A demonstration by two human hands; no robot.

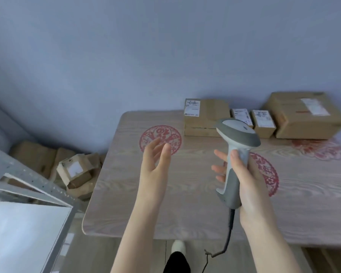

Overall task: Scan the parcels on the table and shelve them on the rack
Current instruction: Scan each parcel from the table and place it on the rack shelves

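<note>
Head view: the right hand (250,180) is curled round the handle of the scanner (237,133), held upright over the counter (126,194). The left hand (156,158) hovers, fingers straight and loosely spread, holding nothing. Along the counter's far edge sit a flat parcel (205,117), two small parcels (263,123) and a big carton (303,117). The rack (28,174) is at lower left, with floor boxes (75,170) beside it.

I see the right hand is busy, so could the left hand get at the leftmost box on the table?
Probably yes. The left hand is open and holds nothing, and only table surface lies between it and that box. The right hand grips the scanner off to one side.
</note>
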